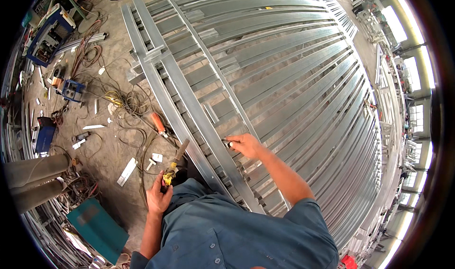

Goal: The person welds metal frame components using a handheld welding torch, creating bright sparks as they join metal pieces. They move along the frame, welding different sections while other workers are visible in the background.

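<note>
My left hand (159,193) is closed round the lower end of a tool (169,173) with yellow on its grip and a brown, bar-like upper end; its exact kind I cannot make out. It is held beside the near edge of a metal frame (170,96) of long silvery profiles. Over that frame, my right hand (244,145) pinches a small dark piece with a shiny part (227,143), close to one of the lengthwise rails. Whether the piece touches the rail is unclear. A short metal bracket (211,113) lies on the frame just beyond this hand.
An orange-bodied hand tool (159,123) lies left of the frame, with tangled cables (128,103) on the concrete floor. White offcuts (127,171), blue machines (50,36), a teal box (98,231) and thick grey cylinders (38,171) stand or lie left. Many parallel profiles (308,79) stretch right.
</note>
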The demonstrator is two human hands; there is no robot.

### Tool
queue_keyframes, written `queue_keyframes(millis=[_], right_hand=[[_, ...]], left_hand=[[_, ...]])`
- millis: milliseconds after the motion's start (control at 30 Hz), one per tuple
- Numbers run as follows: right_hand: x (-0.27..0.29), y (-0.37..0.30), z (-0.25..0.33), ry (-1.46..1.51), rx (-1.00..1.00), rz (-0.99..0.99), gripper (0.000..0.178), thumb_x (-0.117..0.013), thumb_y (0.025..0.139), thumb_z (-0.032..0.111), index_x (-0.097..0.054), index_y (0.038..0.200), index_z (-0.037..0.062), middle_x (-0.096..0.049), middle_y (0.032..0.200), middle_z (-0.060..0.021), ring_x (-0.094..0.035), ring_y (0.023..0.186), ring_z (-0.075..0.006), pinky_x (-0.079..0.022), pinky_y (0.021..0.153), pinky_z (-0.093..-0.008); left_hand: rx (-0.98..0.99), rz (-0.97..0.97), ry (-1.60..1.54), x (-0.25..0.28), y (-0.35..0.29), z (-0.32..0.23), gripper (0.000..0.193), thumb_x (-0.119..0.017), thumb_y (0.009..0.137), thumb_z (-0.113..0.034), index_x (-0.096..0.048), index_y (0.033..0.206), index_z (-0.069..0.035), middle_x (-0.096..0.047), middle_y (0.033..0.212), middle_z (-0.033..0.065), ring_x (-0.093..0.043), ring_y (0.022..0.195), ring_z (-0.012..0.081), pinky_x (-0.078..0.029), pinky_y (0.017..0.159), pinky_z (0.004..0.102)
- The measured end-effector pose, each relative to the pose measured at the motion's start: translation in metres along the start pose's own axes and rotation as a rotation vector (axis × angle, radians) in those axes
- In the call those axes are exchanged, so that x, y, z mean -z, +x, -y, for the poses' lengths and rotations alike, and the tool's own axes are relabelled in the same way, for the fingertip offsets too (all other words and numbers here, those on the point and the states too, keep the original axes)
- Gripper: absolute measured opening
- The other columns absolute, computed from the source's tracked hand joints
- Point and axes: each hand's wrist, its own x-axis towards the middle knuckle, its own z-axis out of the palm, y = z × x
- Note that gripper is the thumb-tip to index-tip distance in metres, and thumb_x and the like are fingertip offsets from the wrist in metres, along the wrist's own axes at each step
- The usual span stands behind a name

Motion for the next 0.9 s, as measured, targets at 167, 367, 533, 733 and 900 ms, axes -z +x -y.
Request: queue_keyframes(millis=[167, 367, 533, 733, 900], right_hand=[[0.004, 0.008, 0.004, -0.009, -0.034, 0.04, 0.035, -0.062, 0.104, 0.032, -0.07, 0.133, 0.0153, -0.078, 0.102, -0.0101, -0.07, 0.089, -0.0169, -0.055, 0.083, -0.0325], [0.002, 0.006, 0.015, 0.137, -0.182, 0.065, 0.034, -0.059, 0.106, 0.033, -0.068, 0.13, 0.0114, -0.076, 0.095, -0.0075, -0.07, 0.08, -0.0128, -0.056, 0.077, -0.0337], [0.006, 0.0, 0.024, 0.08, -0.068, 0.058, 0.03, -0.055, 0.108, 0.032, -0.067, 0.117, 0.0068, -0.075, 0.095, -0.0083, -0.075, 0.076, -0.0156, -0.056, 0.072, -0.0342], [0.003, 0.004, 0.015, 0.175, -0.039, 0.091, 0.028, -0.048, 0.11, 0.03, -0.059, 0.117, 0.0052, -0.073, 0.089, -0.0095, -0.077, 0.073, -0.0192, -0.057, 0.069, -0.0359], [0.005, 0.008, 0.014, 0.17, -0.056, 0.122, 0.03, -0.047, 0.111, 0.031, -0.058, 0.119, 0.0049, -0.071, 0.083, -0.0097, -0.077, 0.071, -0.0205, -0.058, 0.065, -0.0362]], left_hand=[[-0.01, 0.03, -0.004, -0.001, 0.003, 0.0, 0.067, -0.077, 0.082, -0.007, -0.056, 0.145, -0.002, -0.07, 0.092, 0.0162, -0.071, 0.077, 0.0295, -0.057, 0.073, 0.0365], [0.002, 0.059, 0.012, -0.003, 0.005, 0.0, 0.067, -0.076, 0.082, -0.006, -0.055, 0.145, -0.001, -0.069, 0.089, 0.0153, -0.07, 0.075, 0.0302, -0.057, 0.072, 0.0368], [-0.018, 0.08, 0.0, -0.001, 0.008, -0.009, 0.07, -0.074, 0.084, -0.006, -0.049, 0.149, 0.001, -0.07, 0.098, 0.0197, -0.072, 0.086, 0.0354, -0.056, 0.078, 0.0394], [-0.048, 0.186, 0.108, 0.004, 0.012, 0.003, 0.076, -0.071, 0.088, -0.002, -0.038, 0.157, -0.001, -0.065, 0.126, 0.0299, -0.066, 0.109, 0.0499, -0.054, 0.093, 0.0453], [-0.268, 0.25, 0.08, 0.012, 0.021, 0.0, 0.078, -0.07, 0.087, 0.004, -0.042, 0.158, -0.012, -0.065, 0.128, 0.0279, -0.068, 0.106, 0.0459, -0.055, 0.089, 0.0423]])
